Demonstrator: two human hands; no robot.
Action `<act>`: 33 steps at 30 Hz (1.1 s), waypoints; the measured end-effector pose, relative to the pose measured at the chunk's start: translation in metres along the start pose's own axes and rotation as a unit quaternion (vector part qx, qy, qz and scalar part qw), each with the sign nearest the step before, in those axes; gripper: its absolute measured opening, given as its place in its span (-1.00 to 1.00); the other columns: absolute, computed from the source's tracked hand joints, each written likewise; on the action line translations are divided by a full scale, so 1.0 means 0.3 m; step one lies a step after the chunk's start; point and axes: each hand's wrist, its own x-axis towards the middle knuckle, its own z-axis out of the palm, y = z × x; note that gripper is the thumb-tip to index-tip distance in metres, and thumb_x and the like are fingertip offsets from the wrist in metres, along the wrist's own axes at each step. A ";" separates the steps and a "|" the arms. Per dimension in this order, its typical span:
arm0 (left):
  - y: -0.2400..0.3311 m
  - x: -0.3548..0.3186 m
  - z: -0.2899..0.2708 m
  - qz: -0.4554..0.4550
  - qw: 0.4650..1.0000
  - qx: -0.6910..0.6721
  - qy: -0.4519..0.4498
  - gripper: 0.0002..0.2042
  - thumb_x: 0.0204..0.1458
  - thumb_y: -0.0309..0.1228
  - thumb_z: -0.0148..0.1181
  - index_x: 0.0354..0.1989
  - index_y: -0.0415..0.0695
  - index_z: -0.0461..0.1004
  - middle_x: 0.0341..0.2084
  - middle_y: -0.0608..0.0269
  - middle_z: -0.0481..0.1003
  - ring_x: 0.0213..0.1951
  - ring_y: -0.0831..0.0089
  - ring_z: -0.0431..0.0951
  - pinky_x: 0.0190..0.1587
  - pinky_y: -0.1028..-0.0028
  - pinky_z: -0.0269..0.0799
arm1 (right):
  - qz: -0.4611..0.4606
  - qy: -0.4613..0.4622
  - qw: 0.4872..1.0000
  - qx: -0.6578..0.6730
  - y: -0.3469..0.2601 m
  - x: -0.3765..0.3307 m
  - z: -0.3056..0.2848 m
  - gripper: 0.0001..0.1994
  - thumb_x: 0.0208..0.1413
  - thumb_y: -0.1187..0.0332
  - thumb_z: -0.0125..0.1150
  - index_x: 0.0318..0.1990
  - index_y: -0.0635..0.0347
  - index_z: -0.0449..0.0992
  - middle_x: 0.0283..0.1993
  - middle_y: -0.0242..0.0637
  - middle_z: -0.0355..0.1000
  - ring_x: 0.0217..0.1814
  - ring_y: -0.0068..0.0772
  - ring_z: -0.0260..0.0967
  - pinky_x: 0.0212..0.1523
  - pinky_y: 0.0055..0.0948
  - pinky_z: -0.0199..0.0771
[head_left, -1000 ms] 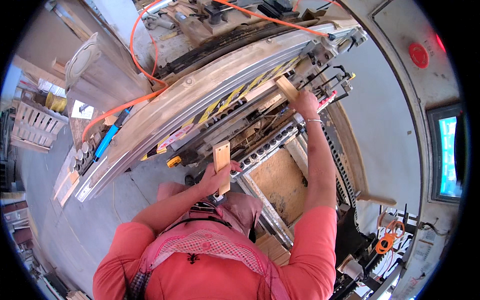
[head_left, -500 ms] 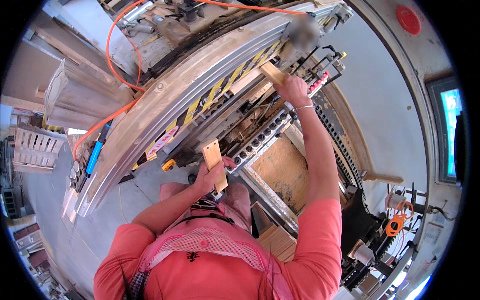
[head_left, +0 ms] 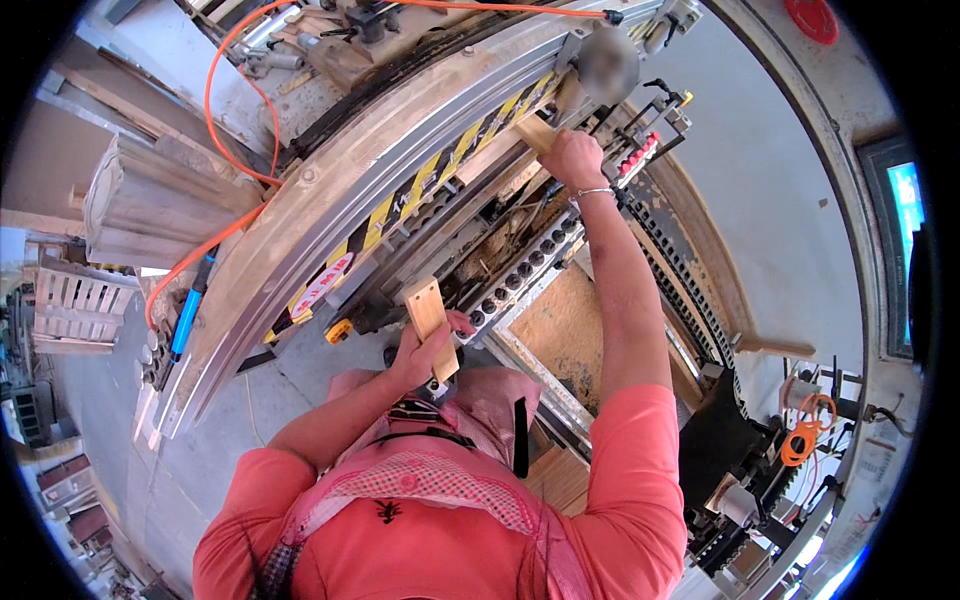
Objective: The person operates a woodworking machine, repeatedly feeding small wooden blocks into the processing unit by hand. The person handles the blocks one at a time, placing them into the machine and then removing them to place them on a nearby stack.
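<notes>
Close in front of my body, my left hand [head_left: 424, 355] grips a short, flat wooden block [head_left: 426, 312] with small holes at its far end. My right arm reaches forward into the machine. There my right hand [head_left: 573, 160] is closed around the near end of a second wooden piece [head_left: 535, 132]; the hand covers part of it. That piece lies beside the yellow-and-black striped strip [head_left: 440, 175] of the machine's beam. Below the arm runs a rail with a row of round black rollers [head_left: 523, 270].
A long curved-looking metal beam [head_left: 330, 190] crosses ahead, with an orange hose [head_left: 212, 130] over it. A sawdust-covered panel [head_left: 556, 325] sits between my arms. At the right are a lit screen [head_left: 905, 210] and a red button [head_left: 812, 20]. A blue air tool [head_left: 187, 320] hangs at the left.
My right hand has moved slightly away from me and to the left with its wooden piece. The left hand with its block has barely moved.
</notes>
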 end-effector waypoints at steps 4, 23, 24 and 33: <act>0.015 0.002 0.004 -0.014 1.000 -0.027 0.006 -0.85 0.12 -0.44 -0.15 -0.31 -0.23 0.36 -0.30 0.09 0.48 -0.07 0.31 0.37 0.07 0.30 0.19 | 0.019 -0.003 1.000 0.014 -0.008 0.000 -0.012 -0.61 -0.23 0.08 0.25 -0.38 0.27 0.56 -0.29 -0.02 0.49 -0.22 -0.07 0.46 -0.17 -0.27 0.47; 0.028 0.009 0.012 0.003 1.000 0.009 -0.019 -0.87 0.09 -0.44 -0.09 -0.30 -0.22 0.33 -0.29 0.10 0.46 -0.07 0.32 0.35 0.03 0.34 0.19 | -0.003 -0.004 1.000 -0.003 -0.004 0.009 0.001 -0.63 -0.23 0.10 0.23 -0.40 0.27 0.55 -0.33 0.00 0.48 -0.24 -0.06 0.46 -0.21 -0.23 0.48; 0.023 0.007 0.012 -0.009 1.000 0.001 -0.013 -0.88 0.09 -0.44 -0.09 -0.30 -0.22 0.33 -0.28 0.10 0.46 -0.08 0.32 0.35 0.03 0.34 0.19 | -0.004 -0.001 1.000 -0.006 -0.011 0.005 -0.004 -0.67 -0.23 0.15 0.19 -0.40 0.25 0.56 -0.34 -0.02 0.49 -0.25 -0.06 0.47 -0.21 -0.23 0.48; 0.006 0.003 0.011 -0.023 0.999 0.018 -0.015 -0.88 0.08 -0.41 -0.10 -0.30 -0.18 0.33 -0.26 0.09 0.46 -0.03 0.30 0.33 0.06 0.29 0.17 | -0.008 0.012 1.000 0.001 -0.013 -0.003 -0.011 -0.75 -0.24 0.27 0.12 -0.41 0.21 0.56 -0.37 -0.07 0.50 -0.29 -0.08 0.48 -0.24 -0.25 0.50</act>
